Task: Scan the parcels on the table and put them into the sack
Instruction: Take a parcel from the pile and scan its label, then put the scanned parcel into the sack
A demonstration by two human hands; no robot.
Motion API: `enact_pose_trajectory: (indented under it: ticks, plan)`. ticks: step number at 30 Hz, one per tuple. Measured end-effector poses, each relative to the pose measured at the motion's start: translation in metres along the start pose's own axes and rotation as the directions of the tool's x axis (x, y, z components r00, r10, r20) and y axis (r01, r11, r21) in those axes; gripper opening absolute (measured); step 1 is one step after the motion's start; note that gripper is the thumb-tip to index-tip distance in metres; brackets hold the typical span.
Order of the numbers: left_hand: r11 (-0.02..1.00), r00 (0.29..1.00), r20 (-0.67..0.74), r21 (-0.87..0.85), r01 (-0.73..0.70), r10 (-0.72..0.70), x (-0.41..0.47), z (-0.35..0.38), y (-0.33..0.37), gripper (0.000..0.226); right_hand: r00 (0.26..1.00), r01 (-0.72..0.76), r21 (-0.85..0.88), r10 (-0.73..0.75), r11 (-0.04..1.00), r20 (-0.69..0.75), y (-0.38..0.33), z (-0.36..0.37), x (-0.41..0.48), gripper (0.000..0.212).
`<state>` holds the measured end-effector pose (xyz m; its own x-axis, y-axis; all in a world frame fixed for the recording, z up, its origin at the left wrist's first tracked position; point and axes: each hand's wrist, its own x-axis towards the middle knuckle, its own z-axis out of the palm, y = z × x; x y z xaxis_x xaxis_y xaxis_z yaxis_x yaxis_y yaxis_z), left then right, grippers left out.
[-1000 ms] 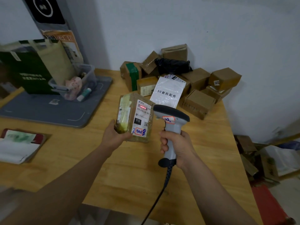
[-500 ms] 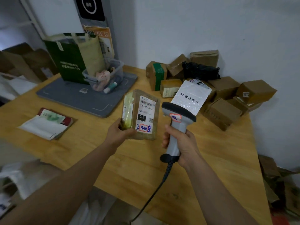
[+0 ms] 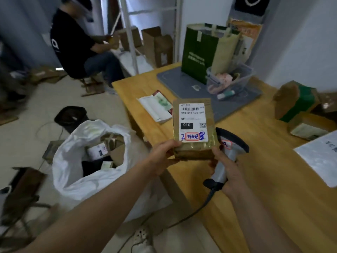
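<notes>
Left grip (image 3: 160,157): fingers are curled round the lower left corner of the parcel (image 3: 194,128), with the thumb on its front. It holds the parcel upright.
Right grip (image 3: 229,172): wrapped round the handle of the scanner (image 3: 231,143), whose head is tilted up and toward the parcel.
Parcel: in the air between the two grips, above the near left edge of the bench (image 3: 273,189). Its white label (image 3: 193,123) squarely faces the camera.
Change in parcel: half a second ago it stood at an angle, clear to the left of the scanner. Now its lower right corner covers part of the scanner head, just beside the right grip's fingers.
Cable (image 3: 200,209): runs from the scanner's butt under the right grip and down off the bench.
Sack (image 3: 73,161): white, with its mouth open and boxes inside, on the floor down and left of the left grip. The view has swung left, so it now shows whole.
Beyond the grips: a booklet (image 3: 156,106), and a grey mat (image 3: 182,83) carrying a green bag (image 3: 198,53) and a clear tub (image 3: 242,77).
Right of the right grip: brown boxes (image 3: 295,99) and a white mailer (image 3: 319,157), now at the frame's edge.
Far left: a seated person (image 3: 76,46), newly in view.
</notes>
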<state>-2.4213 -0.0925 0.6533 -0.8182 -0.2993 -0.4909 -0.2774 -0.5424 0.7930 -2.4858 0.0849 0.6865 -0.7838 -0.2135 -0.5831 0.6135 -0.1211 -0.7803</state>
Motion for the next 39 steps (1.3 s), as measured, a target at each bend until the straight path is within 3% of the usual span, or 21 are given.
enact_pose_trajectory:
  ticks: [2, 6, 9, 10, 12, 14, 15, 17, 19, 22, 25, 28, 33, 35, 37, 39]
  plan:
    - [1.0, 1.0, 0.019, 0.004, -0.006, 0.006, -0.001, -0.02, 0.005, 0.043, 0.999, -0.023, 0.013, 0.023, 1.0, 0.024, 0.004, 0.026, 0.0, 0.02]
    - [0.999, 0.997, -0.069, -0.033, -0.043, 0.041, -0.006, -0.108, 0.026, 0.012, 0.998, 0.004, -0.069, 0.0, 0.998, 0.066, 0.03, 0.126, 0.006, 0.011]
    - [0.991, 0.97, -0.224, -0.075, -0.115, 0.095, -0.004, -0.185, 0.035, 0.035, 0.992, 0.097, -0.168, -0.082, 0.981, 0.091, 0.05, 0.195, 0.012, 0.013]
    - [0.982, 0.928, -0.355, -0.107, -0.156, 0.109, -0.003, -0.207, 0.036, 0.037, 0.989, 0.123, -0.212, -0.102, 0.969, 0.108, 0.056, 0.215, 0.014, 0.014]
    - [0.985, 0.724, -0.68, -0.021, -0.172, 0.112, -0.003, -0.256, 0.031, 0.023, 0.979, 0.167, -0.338, -0.116, 0.926, 0.166, 0.069, 0.252, 0.019, 0.019]
    - [0.98, 0.51, -0.848, 0.192, 0.043, 0.144, -0.008, -0.304, 0.016, 0.019, 0.965, 0.201, -0.445, -0.098, 0.873, 0.244, 0.084, 0.282, 0.026, 0.022]
    - [0.95, 0.447, -0.884, 0.246, 0.192, 0.139, -0.009, -0.328, 0.005, 0.03, 0.96, 0.208, -0.49, -0.081, 0.847, 0.269, 0.093, 0.295, 0.029, 0.023]
    - [0.852, 0.395, -0.916, 0.264, 0.452, 0.074, -0.009, -0.375, -0.02, 0.044, 0.955, 0.216, -0.562, -0.053, 0.798, 0.292, 0.111, 0.319, 0.038, 0.026]
    - [0.81, 0.392, -0.92, 0.239, 0.535, 0.012, -0.005, -0.409, -0.039, 0.043, 0.948, 0.225, -0.601, -0.029, 0.767, 0.318, 0.13, 0.342, 0.05, 0.031]
    - [0.847, 0.413, -0.91, 0.195, 0.494, -0.031, 0.004, -0.436, -0.053, 0.045, 0.944, 0.21, -0.638, 0.017, 0.741, 0.33, 0.155, 0.375, 0.071, 0.036]
    - [0.863, 0.415, -0.91, 0.185, 0.47, -0.031, 0.013, -0.451, -0.053, 0.056, 0.934, 0.123, -0.631, 0.125, 0.766, 0.334, 0.176, 0.4, 0.09, 0.027]
    - [0.851, 0.402, -0.915, 0.191, 0.49, -0.026, 0.026, -0.463, -0.051, 0.07, 0.941, 0.122, -0.729, 0.155, 0.673, 0.3, 0.198, 0.406, 0.106, 0.027]
    - [0.788, 0.415, -0.91, 0.248, 0.563, -0.011, 0.049, -0.478, -0.05, 0.071, 0.937, 0.157, -0.873, 0.21, 0.461, 0.279, 0.231, 0.39, 0.113, 0.026]
    - [0.732, 0.446, -0.895, 0.29, 0.617, -0.02, 0.056, -0.48, -0.05, 0.057, 0.929, 0.178, -0.887, 0.223, 0.426, 0.294, 0.24, 0.382, 0.115, 0.022]
    - [0.706, 0.466, -0.885, 0.33, 0.627, 0.0, 0.057, -0.482, -0.05, 0.019, 0.921, 0.206, -0.906, 0.24, 0.37, 0.307, 0.244, 0.376, 0.118, 0.017]
    - [0.748, 0.462, -0.887, 0.309, 0.588, 0.004, 0.058, -0.483, -0.049, 0.023, 0.905, 0.231, -0.924, 0.281, 0.304, 0.318, 0.243, 0.371, 0.118, 0.014]
